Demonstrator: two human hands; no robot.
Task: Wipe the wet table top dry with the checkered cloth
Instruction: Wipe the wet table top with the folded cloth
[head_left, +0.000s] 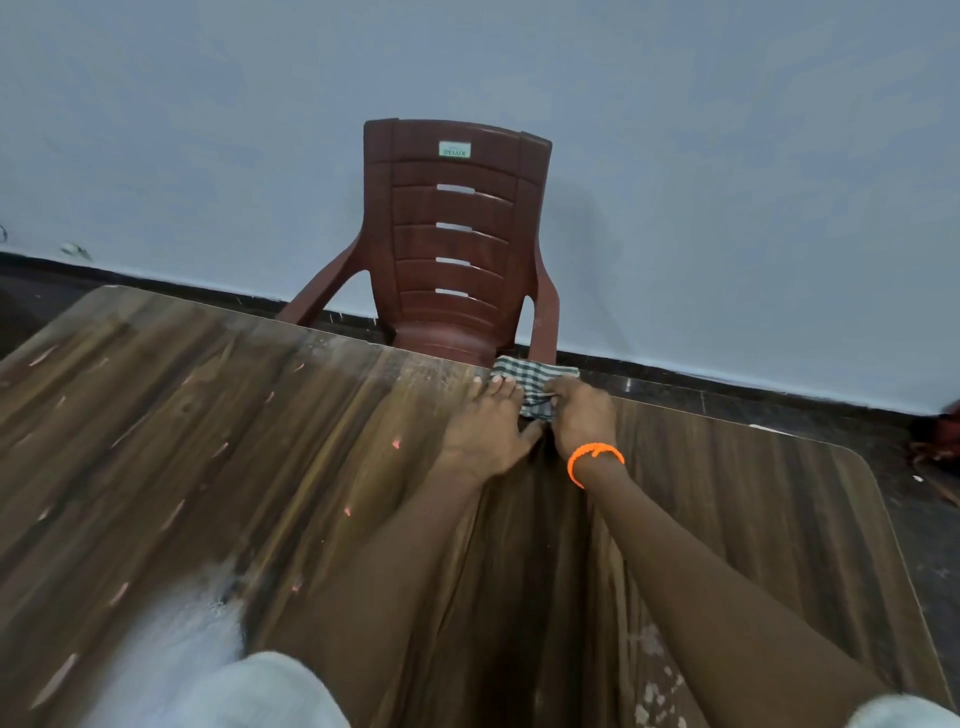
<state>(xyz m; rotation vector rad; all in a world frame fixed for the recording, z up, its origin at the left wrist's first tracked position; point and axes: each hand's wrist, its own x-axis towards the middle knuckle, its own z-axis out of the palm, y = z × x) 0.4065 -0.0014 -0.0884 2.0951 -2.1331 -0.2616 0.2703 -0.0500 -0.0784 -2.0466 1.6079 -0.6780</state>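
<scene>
Hands: left hand (488, 423) flat, fingers spread; right hand (579, 413) curled, gripping cloth.
Table top (260, 441): judged wet in its pale patches.
Chair (447, 244): beyond far edge.
Checkered cloth (532, 382): bunched below chair.
Advice: flatten cloth, overlap strokes.

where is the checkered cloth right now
In the head view, the green-and-white checkered cloth lies at the far edge of the brown wooden table, right of centre, under both hands, just before the reddish-brown plastic chair.
</scene>
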